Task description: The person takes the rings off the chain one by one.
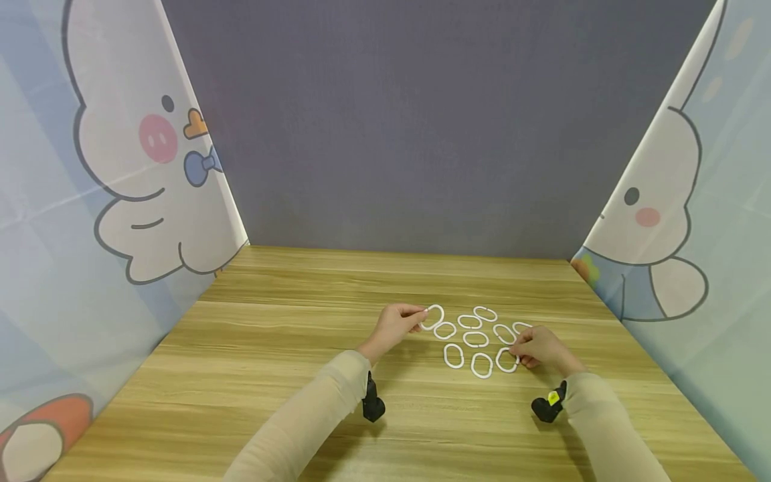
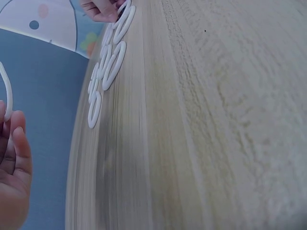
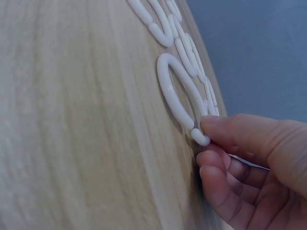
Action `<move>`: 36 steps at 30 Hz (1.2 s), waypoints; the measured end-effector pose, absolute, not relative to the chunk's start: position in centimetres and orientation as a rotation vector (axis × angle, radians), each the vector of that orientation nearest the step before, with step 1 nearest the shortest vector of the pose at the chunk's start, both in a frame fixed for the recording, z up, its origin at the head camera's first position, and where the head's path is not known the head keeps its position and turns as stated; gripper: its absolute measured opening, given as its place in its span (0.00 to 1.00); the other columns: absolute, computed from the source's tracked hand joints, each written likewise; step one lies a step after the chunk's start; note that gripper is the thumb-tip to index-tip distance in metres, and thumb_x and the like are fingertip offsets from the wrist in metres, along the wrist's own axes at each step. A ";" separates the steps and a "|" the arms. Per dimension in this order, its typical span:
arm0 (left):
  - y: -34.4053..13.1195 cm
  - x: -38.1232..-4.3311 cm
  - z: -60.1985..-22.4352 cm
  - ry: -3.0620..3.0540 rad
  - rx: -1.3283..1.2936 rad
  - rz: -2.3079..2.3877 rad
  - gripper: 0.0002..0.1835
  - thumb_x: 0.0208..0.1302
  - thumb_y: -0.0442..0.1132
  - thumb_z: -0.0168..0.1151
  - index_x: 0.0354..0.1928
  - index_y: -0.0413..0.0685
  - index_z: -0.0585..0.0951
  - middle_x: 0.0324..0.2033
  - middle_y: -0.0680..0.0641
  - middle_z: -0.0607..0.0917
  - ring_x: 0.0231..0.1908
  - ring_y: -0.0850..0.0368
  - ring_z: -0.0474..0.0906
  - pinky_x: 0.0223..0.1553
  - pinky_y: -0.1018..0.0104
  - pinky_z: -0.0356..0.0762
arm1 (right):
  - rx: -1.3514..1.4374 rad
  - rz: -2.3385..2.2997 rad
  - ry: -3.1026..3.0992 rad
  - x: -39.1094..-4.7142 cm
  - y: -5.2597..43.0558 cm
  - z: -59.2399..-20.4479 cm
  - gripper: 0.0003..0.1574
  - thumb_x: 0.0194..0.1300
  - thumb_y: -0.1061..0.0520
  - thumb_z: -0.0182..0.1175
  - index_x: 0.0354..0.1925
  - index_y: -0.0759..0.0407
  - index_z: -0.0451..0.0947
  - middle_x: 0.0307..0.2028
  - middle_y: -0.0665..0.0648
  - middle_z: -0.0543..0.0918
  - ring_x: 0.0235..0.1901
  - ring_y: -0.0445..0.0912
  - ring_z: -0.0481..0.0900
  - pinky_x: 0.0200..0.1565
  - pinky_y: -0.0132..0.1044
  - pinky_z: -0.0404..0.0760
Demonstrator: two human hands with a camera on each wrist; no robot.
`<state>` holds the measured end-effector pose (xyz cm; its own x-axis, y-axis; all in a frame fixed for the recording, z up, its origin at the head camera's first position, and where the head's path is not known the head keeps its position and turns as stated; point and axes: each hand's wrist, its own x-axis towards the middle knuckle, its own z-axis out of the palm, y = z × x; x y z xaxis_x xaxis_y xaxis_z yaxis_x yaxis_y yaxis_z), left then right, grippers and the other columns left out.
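My left hand [image 1: 393, 326] pinches a white oval plastic link [image 1: 442, 313] between thumb and fingertips. In the left wrist view this link [image 2: 7, 86] is cut off by the frame's edge and stands above the tabletop. Over on the right side of the group, my right hand [image 1: 542, 348] pinches the end of another white link [image 1: 498, 359]. The right wrist view shows that link [image 3: 168, 91] with a small gap at its end, tilted close to the wood. Several more white links, such as a near one [image 1: 454, 367], lie loosely between the hands.
The links lie on a wood-grain table [image 1: 271, 335]. A dark grey panel [image 1: 421, 134] stands along its back edge, with printed cartoon cloth [image 1: 138, 221] at left and right. Black wrist mounts [image 1: 373, 405] hang below both wrists.
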<state>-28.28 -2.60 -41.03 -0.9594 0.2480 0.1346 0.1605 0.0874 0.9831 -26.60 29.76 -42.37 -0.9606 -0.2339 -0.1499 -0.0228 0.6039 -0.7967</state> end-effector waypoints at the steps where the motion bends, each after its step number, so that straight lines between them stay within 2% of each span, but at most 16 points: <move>1: -2.6 -28.3 -41.1 2.270 0.431 2.032 0.14 0.61 0.37 0.62 0.42 0.31 0.82 0.37 0.33 0.82 0.23 0.62 0.77 0.38 0.50 0.78 | -0.212 -1.281 2.597 -26.6 29.7 -42.3 0.06 0.57 0.66 0.62 0.26 0.69 0.77 0.17 0.52 0.76 0.17 0.41 0.74 0.20 0.32 0.77; 4: -2.7 -28.3 -41.2 2.284 0.436 2.018 0.13 0.60 0.37 0.63 0.41 0.32 0.82 0.36 0.34 0.83 0.23 0.61 0.77 0.37 0.51 0.79 | -0.226 -1.269 2.610 -26.6 29.7 -42.3 0.06 0.56 0.66 0.62 0.25 0.68 0.77 0.17 0.52 0.76 0.17 0.41 0.74 0.20 0.31 0.77; 10: -2.8 -28.5 -41.6 2.311 0.474 1.974 0.12 0.60 0.36 0.63 0.42 0.33 0.82 0.35 0.38 0.83 0.29 0.48 0.80 0.36 0.53 0.79 | -0.238 -1.243 2.618 -26.4 29.5 -42.1 0.07 0.57 0.65 0.62 0.24 0.68 0.76 0.16 0.52 0.75 0.17 0.41 0.74 0.20 0.32 0.77; 16: -2.8 -28.7 -42.0 2.356 0.484 1.927 0.11 0.59 0.37 0.64 0.39 0.35 0.84 0.31 0.45 0.84 0.30 0.46 0.80 0.36 0.54 0.79 | -0.213 -1.238 2.613 -26.4 29.5 -42.1 0.08 0.57 0.65 0.62 0.24 0.67 0.75 0.16 0.52 0.75 0.17 0.41 0.73 0.20 0.32 0.77; 20: -2.8 -28.8 -42.3 2.363 0.470 1.919 0.10 0.58 0.37 0.64 0.37 0.35 0.84 0.29 0.46 0.83 0.31 0.43 0.80 0.35 0.55 0.79 | -0.219 -1.237 2.614 -26.4 29.5 -42.1 0.08 0.57 0.65 0.62 0.24 0.68 0.75 0.16 0.52 0.74 0.17 0.41 0.73 0.20 0.32 0.77; 22: -2.8 -28.8 -42.3 2.366 0.450 1.911 0.10 0.58 0.37 0.64 0.36 0.35 0.84 0.30 0.47 0.83 0.32 0.44 0.80 0.35 0.56 0.80 | -0.212 -1.237 2.613 -26.4 29.5 -42.1 0.08 0.56 0.65 0.62 0.23 0.67 0.75 0.16 0.52 0.74 0.17 0.41 0.73 0.20 0.32 0.77; 28: -3.0 -28.6 -42.5 2.436 0.394 1.804 0.10 0.59 0.39 0.64 0.37 0.38 0.84 0.30 0.48 0.83 0.28 0.56 0.79 0.33 0.62 0.79 | -0.221 -1.232 2.621 -26.5 29.6 -42.2 0.08 0.56 0.65 0.62 0.23 0.66 0.75 0.16 0.52 0.74 0.17 0.41 0.73 0.20 0.32 0.77; 33: -3.1 -28.3 -42.7 2.483 0.415 1.724 0.09 0.59 0.38 0.64 0.37 0.38 0.85 0.30 0.44 0.84 0.29 0.53 0.80 0.27 0.67 0.77 | -0.209 -1.234 2.623 -26.6 29.6 -42.4 0.08 0.56 0.65 0.62 0.23 0.65 0.75 0.16 0.52 0.74 0.17 0.41 0.73 0.20 0.32 0.77; 36: -3.1 -28.2 -42.9 2.512 0.414 1.684 0.09 0.59 0.38 0.64 0.37 0.39 0.85 0.28 0.46 0.84 0.28 0.52 0.80 0.23 0.71 0.73 | -0.201 -1.242 2.624 -26.6 29.5 -42.4 0.08 0.56 0.65 0.62 0.23 0.65 0.75 0.16 0.52 0.75 0.17 0.41 0.73 0.20 0.32 0.77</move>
<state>-28.23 -3.06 -42.86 -0.9593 0.2718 0.0762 0.1737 0.3555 0.9184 -26.56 29.54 -42.40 -0.9640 -0.2206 -0.1486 -0.0250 0.6312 -0.7752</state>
